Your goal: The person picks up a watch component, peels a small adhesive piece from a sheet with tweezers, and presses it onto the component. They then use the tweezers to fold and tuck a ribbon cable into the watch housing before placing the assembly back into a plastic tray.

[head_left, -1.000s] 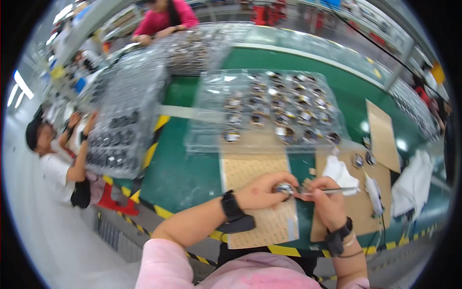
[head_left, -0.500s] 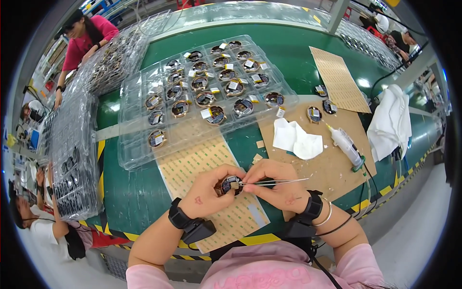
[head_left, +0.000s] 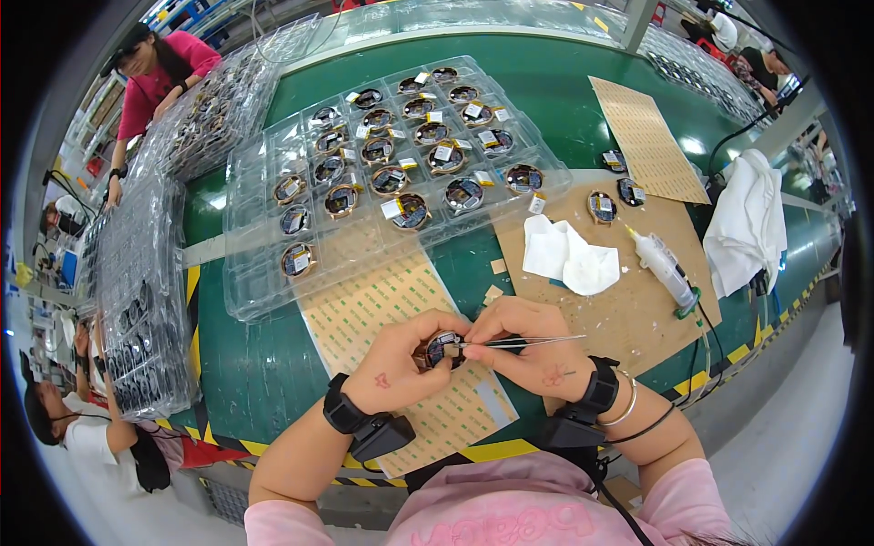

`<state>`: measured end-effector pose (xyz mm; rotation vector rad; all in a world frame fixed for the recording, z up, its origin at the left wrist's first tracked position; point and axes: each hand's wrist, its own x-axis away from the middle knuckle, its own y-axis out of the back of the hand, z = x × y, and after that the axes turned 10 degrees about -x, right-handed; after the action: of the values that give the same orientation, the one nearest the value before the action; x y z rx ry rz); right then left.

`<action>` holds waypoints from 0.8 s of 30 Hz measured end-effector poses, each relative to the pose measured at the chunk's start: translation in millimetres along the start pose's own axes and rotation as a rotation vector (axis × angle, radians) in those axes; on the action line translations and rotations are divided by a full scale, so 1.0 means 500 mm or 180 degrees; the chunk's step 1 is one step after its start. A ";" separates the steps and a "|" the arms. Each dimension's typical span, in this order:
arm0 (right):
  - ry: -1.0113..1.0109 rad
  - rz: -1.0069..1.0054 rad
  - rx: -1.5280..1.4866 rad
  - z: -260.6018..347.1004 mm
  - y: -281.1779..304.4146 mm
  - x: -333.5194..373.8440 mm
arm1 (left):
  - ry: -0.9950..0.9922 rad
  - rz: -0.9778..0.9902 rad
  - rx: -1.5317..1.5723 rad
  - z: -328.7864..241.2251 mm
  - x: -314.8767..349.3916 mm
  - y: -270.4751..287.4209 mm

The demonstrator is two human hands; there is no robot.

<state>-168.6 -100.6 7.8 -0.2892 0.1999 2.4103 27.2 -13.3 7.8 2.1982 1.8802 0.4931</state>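
In the lower middle, my left hand [head_left: 396,366] grips a round watch case [head_left: 442,344] with its circuitry facing up. My right hand [head_left: 526,346] meets it from the other side, pinching metal tweezers [head_left: 546,341] between thumb and fingers. The tweezer tips reach over the case, where a small tan piece shows; whether they grip it I cannot tell. Both hands are above a tan sheet with green print [head_left: 355,314], which lies on the green table [head_left: 246,364].
Ahead stands a clear plastic tray [head_left: 238,289] with several round watch cases. On the right, a brown board [head_left: 628,341] bears white wipes [head_left: 590,268], a glue syringe [head_left: 663,266] with a hose and a few watch parts [head_left: 602,207]. Stacked trays [head_left: 146,273] and co-workers are at left.
The view has shifted slightly, so the things on the right sit a little further right. Both hands keep nearly the same pose, with the watch case and tweezers still held.
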 end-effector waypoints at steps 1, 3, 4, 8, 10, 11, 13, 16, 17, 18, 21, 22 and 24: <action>-0.0001 -0.0003 0.0001 -0.001 -0.001 -0.001 | 0.0012 -0.0022 -0.0014 -0.005 0.000 0.000; 0.0073 0.0024 0.0088 -0.007 -0.004 -0.003 | 0.0019 -0.0037 -0.0026 -0.005 -0.002 -0.001; 0.0116 0.0044 0.0121 -0.008 -0.007 -0.005 | 0.0041 -0.0033 0.0006 -0.001 0.000 -0.001; 0.0015 -0.0075 -0.0049 -0.003 -0.006 0.001 | 0.0079 -0.0026 0.0009 0.001 0.001 0.002; 0.0030 -0.0029 0.0013 -0.001 -0.005 -0.001 | 0.0051 -0.0014 -0.0080 -0.002 -0.001 0.000; 0.0049 0.0015 0.0077 0.000 -0.003 -0.003 | 0.0053 -0.0014 -0.0076 -0.001 -0.001 0.000; 0.0064 0.0059 0.0142 -0.001 -0.002 -0.002 | 0.0062 0.0021 -0.0058 0.004 0.002 0.001; -0.0286 0.0006 -0.0180 -0.003 -0.001 0.000 | 0.0035 0.0033 0.0014 0.004 0.002 0.000; -0.0287 0.0004 -0.0181 -0.002 -0.001 0.000 | 0.0005 0.0024 0.0079 0.002 0.001 -0.002; -0.0352 0.0014 -0.0181 -0.001 0.000 -0.001 | -0.0025 0.0015 0.0143 0.002 0.001 -0.003; -0.0484 0.0038 -0.0181 0.002 0.002 -0.004 | 0.0017 0.0073 0.0171 0.005 0.004 0.001; -0.0516 0.0028 -0.0203 0.002 0.002 -0.004 | 0.0039 0.0103 0.0185 0.006 0.004 0.001; -0.0575 0.0008 -0.0245 0.004 0.002 -0.004 | 0.0037 0.0108 0.0181 0.004 0.003 0.000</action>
<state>-168.3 -102.2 10.1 -0.1046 0.0258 2.4338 28.4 -11.6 6.1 2.2716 1.8881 0.4648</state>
